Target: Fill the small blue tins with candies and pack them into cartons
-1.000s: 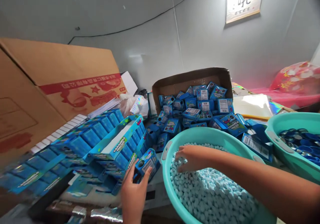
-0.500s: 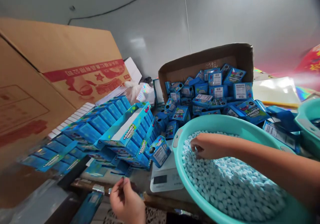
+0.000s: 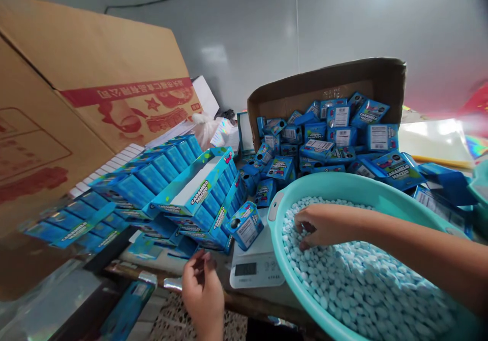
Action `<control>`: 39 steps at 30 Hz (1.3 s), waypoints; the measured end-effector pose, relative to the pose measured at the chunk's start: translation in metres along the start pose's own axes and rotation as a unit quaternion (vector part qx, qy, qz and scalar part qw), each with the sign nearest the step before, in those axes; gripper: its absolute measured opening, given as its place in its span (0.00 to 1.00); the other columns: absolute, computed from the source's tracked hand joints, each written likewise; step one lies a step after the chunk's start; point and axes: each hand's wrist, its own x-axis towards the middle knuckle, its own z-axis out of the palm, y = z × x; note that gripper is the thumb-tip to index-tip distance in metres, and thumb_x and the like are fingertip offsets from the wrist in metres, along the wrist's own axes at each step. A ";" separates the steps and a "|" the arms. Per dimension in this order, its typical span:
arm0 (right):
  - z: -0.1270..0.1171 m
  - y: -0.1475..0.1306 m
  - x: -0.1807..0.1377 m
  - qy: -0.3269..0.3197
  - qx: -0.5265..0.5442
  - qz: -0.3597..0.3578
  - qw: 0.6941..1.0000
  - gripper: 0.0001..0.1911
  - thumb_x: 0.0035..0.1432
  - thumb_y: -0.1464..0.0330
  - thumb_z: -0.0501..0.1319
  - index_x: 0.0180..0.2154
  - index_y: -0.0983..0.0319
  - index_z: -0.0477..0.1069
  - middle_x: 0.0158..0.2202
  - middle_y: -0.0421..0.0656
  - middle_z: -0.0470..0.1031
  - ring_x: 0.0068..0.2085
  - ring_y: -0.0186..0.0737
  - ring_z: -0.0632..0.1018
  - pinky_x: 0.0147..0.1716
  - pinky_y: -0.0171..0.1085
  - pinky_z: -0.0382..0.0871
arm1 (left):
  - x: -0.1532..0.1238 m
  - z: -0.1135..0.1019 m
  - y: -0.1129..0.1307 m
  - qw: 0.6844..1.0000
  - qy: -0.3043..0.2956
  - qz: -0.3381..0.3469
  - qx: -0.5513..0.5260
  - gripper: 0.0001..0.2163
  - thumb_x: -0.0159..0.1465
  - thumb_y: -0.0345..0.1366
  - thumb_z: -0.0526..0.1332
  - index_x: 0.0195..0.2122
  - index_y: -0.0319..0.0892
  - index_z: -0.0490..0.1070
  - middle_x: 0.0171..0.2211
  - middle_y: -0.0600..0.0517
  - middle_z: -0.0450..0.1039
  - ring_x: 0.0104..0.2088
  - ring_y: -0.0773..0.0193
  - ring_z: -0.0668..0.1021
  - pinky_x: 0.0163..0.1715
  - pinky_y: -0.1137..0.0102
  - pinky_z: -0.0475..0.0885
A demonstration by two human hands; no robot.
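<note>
My right hand [image 3: 324, 224] reaches into a turquoise basin [image 3: 280, 249] of small, pale blue candies [image 3: 343, 285]. Its fingers curl down among the candies at the left side, and whatever they hold is hidden. My left hand [image 3: 204, 290] is at the table's front edge, fingers loosely curled and thumb near the index finger; nothing shows in it. Between the hands, a small blue candy box [image 3: 245, 224] with a round hole stands tilted on a white digital scale [image 3: 259, 272]. The scale's display is unreadable.
Blue display trays [image 3: 198, 196] packed with small boxes are stacked left. Behind the basin, a cardboard carton [image 3: 324, 84] lies on its side, spilling loose blue boxes [image 3: 280, 168]. A large brown carton [image 3: 125, 51] stands far left. Another turquoise basin [image 3: 481, 183] is partly visible at right.
My left hand has moved up and slightly right, nearer the trays and scale. My right hand stays among the candies, with its thumb and fingers a little farther apart. The view has shifted slightly.
</note>
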 end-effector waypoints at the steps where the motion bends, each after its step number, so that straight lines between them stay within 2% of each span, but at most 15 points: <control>1: 0.000 0.000 0.000 0.000 0.000 -0.002 1.000 0.17 0.50 0.53 0.66 0.38 0.56 0.74 0.33 0.38 0.76 0.31 0.37 0.71 0.25 0.34 0.56 | 0.000 0.000 -0.001 1.000 -0.002 0.001 0.002 0.27 0.54 0.60 0.61 0.43 0.42 0.72 0.34 0.49 0.74 0.35 0.57 0.77 0.38 0.64 0.70; 7: 0.005 0.000 0.000 0.009 -0.014 -0.019 1.000 0.10 0.53 0.60 0.64 0.31 0.60 0.72 0.31 0.39 0.75 0.30 0.35 0.71 0.26 0.34 0.55 | 0.002 0.000 -0.002 1.000 -0.008 0.011 0.014 0.26 0.54 0.60 0.61 0.41 0.41 0.72 0.35 0.48 0.74 0.36 0.55 0.77 0.40 0.61 0.70; 13: 0.003 -0.001 -0.002 0.019 -0.012 -0.023 0.999 0.05 0.54 0.65 0.62 0.31 0.59 0.72 0.31 0.39 0.76 0.30 0.35 0.71 0.26 0.33 0.55 | -0.001 0.000 0.000 1.000 0.003 0.018 0.001 0.24 0.56 0.57 0.61 0.41 0.41 0.71 0.34 0.48 0.74 0.36 0.56 0.77 0.40 0.61 0.70; 16: 0.002 -0.001 -0.002 0.019 -0.007 -0.016 1.000 0.05 0.53 0.64 0.62 0.32 0.59 0.73 0.30 0.38 0.76 0.30 0.35 0.71 0.26 0.33 0.55 | -0.003 0.002 0.005 0.998 0.033 0.037 -0.032 0.25 0.55 0.54 0.64 0.46 0.40 0.69 0.35 0.49 0.73 0.35 0.58 0.76 0.37 0.64 0.70; 19: 0.003 0.001 -0.001 0.025 0.000 -0.017 1.000 0.06 0.52 0.65 0.63 0.33 0.58 0.73 0.31 0.38 0.76 0.30 0.36 0.71 0.26 0.33 0.55 | -0.004 0.003 0.010 0.996 0.036 0.053 -0.056 0.27 0.54 0.51 0.66 0.50 0.40 0.66 0.35 0.50 0.73 0.35 0.60 0.76 0.37 0.66 0.71; 24: 0.008 0.008 0.002 0.062 0.005 -0.053 0.997 0.05 0.52 0.69 0.61 0.34 0.58 0.72 0.31 0.38 0.75 0.30 0.34 0.70 0.26 0.32 0.55 | -0.004 0.002 0.010 0.998 0.021 0.049 -0.043 0.25 0.56 0.50 0.66 0.49 0.40 0.66 0.35 0.50 0.73 0.36 0.61 0.76 0.37 0.66 0.71; 27: 0.009 0.009 0.002 0.091 0.019 -0.084 0.992 0.09 0.51 0.73 0.59 0.37 0.59 0.71 0.33 0.39 0.75 0.30 0.34 0.70 0.27 0.31 0.56 | -0.003 0.002 0.004 0.997 0.032 0.050 -0.053 0.25 0.57 0.51 0.65 0.49 0.40 0.65 0.35 0.50 0.72 0.36 0.60 0.76 0.37 0.66 0.70; 33: 0.007 0.007 0.001 0.093 0.019 -0.101 0.990 0.06 0.51 0.73 0.59 0.34 0.61 0.71 0.34 0.41 0.75 0.32 0.35 0.70 0.29 0.32 0.58 | -0.001 0.003 -0.006 0.997 0.030 0.041 -0.060 0.24 0.58 0.51 0.63 0.50 0.41 0.66 0.37 0.50 0.72 0.35 0.60 0.77 0.38 0.65 0.71; 39: 0.009 0.010 0.006 0.097 0.018 -0.136 0.986 0.08 0.52 0.75 0.57 0.34 0.61 0.72 0.36 0.41 0.76 0.35 0.36 0.72 0.34 0.33 0.61 | -0.006 0.002 0.004 0.998 0.019 0.055 -0.019 0.24 0.56 0.54 0.63 0.45 0.40 0.69 0.37 0.47 0.73 0.38 0.57 0.77 0.39 0.64 0.71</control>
